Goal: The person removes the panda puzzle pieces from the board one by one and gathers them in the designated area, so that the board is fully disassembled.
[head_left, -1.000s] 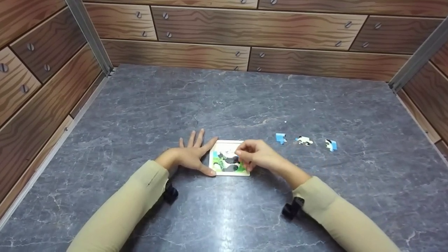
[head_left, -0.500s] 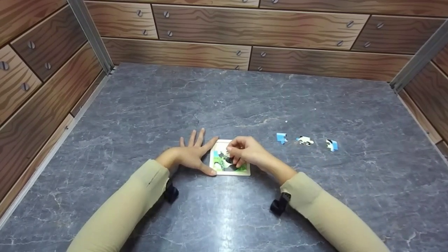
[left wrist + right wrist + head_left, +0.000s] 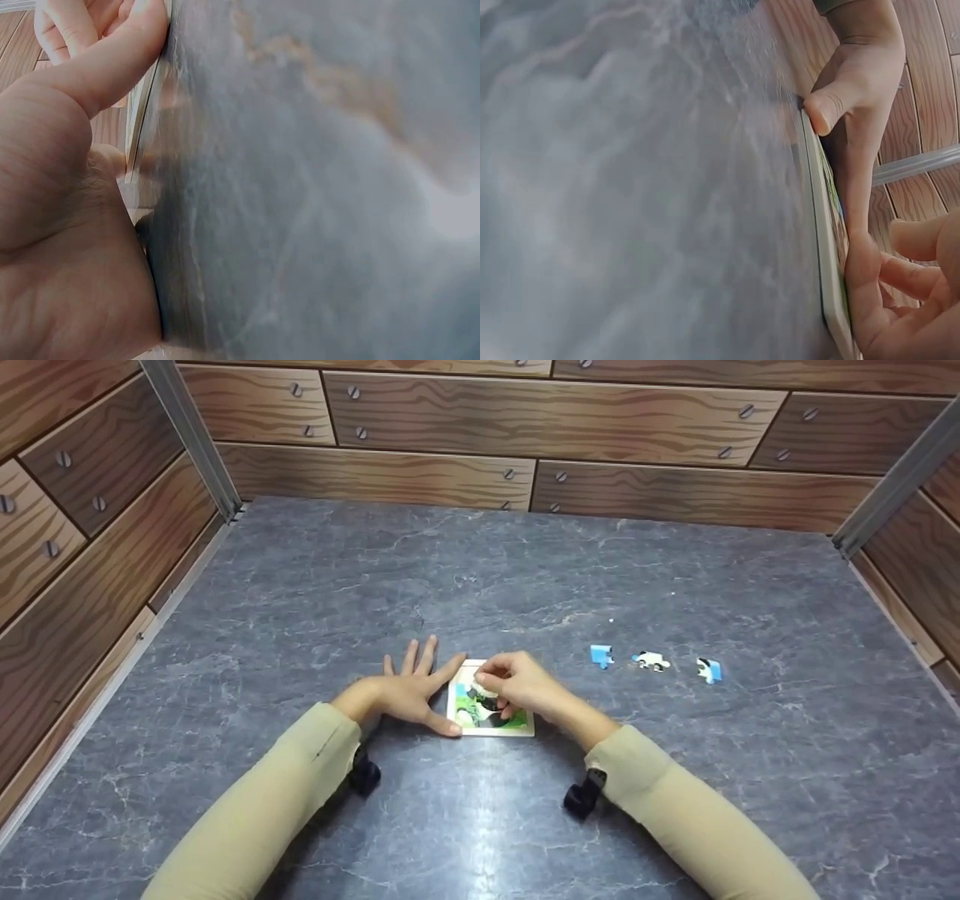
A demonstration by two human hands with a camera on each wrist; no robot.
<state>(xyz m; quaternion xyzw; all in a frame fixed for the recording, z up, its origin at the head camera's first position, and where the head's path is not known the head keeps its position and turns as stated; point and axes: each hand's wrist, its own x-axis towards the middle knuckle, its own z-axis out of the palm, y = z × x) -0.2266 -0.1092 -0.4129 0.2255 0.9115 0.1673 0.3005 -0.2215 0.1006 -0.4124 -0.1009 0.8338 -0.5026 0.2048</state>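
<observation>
In the head view a small panda puzzle (image 3: 491, 730) with a pale frame lies flat on the table, its lower part filled with green and black pieces. My left hand (image 3: 405, 694) rests spread at its left side, thumb at the lower left corner and forefinger at the upper left one. My right hand (image 3: 517, 682) is over the upper middle of the puzzle, thumb and forefinger pinching a puzzle piece that they mostly hide. The right wrist view shows curled fingers of the right hand (image 3: 922, 300) low against the puzzle's face, with the left hand (image 3: 859, 97) beyond.
Three loose pieces lie right of the puzzle: a blue piece (image 3: 601, 655), a white and black piece (image 3: 651, 661) and a blue and white piece (image 3: 709, 670). Wood-patterned walls (image 3: 525, 420) enclose the grey marbled table (image 3: 375, 570) at the back and sides.
My right hand has moved left across the puzzle, from its right side to its upper middle. The left hand and the loose pieces have stayed in place.
</observation>
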